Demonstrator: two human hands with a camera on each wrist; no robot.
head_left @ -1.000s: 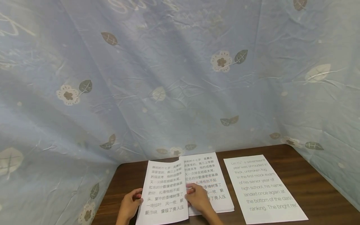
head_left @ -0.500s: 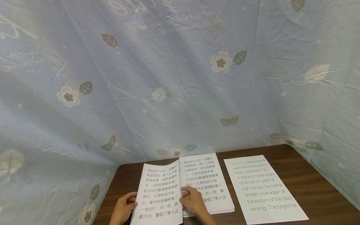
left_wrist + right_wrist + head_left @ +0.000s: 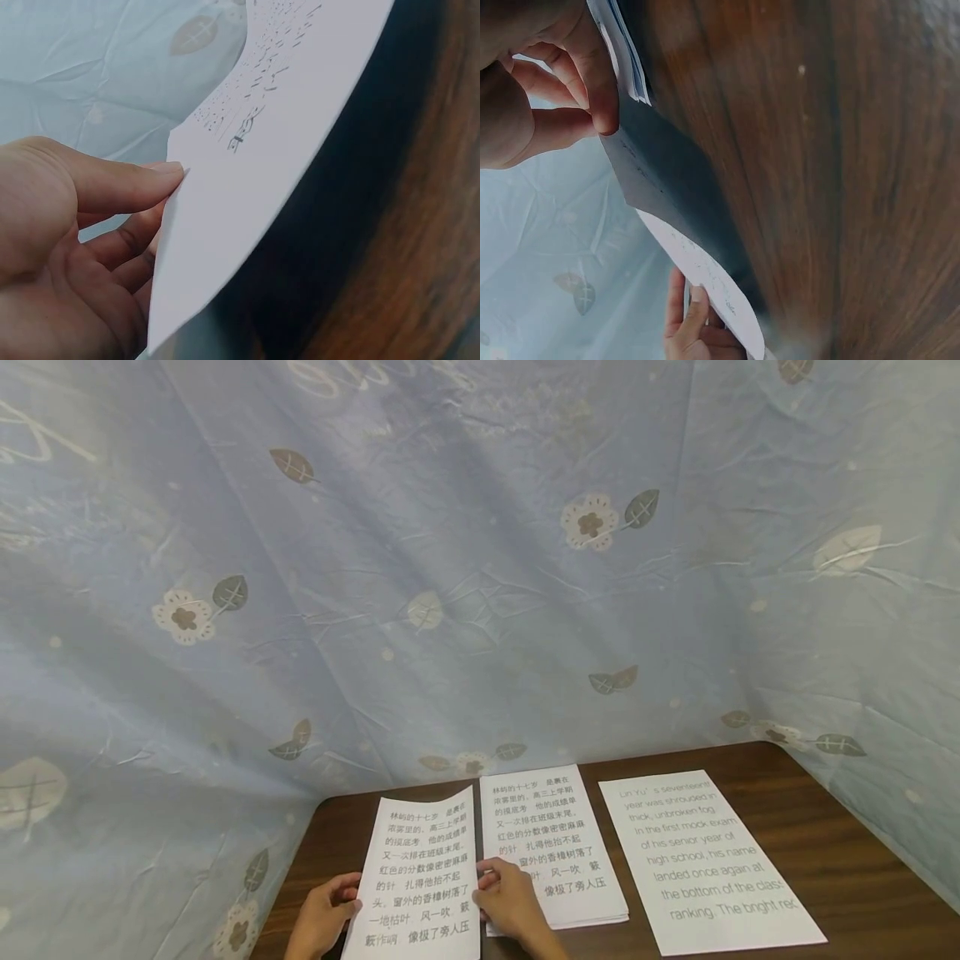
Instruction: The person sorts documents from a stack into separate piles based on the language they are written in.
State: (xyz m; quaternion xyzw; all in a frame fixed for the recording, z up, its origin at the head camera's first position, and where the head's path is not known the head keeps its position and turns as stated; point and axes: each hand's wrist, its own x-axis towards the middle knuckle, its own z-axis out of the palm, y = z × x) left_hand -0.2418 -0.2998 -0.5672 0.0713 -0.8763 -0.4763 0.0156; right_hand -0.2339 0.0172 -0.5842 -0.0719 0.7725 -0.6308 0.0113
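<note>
Left hand [image 3: 322, 914] and right hand [image 3: 512, 902] pinched opposite edges of the printed sheet [image 3: 417, 878], which my cameras showed bowed above the brown bench [image 3: 791, 810], page stack [image 3: 536, 843] just to its right, English-text sheet [image 3: 708, 868] farther right, leaf-patterned cloth [image 3: 495, 577] behind.

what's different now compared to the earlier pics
The held sheet has shifted left and slightly down in the head view, away from the paper stack. The left hand and right hand moved with it, both pinching its edges as before. The paper stack and English-text sheet stayed put.
</note>
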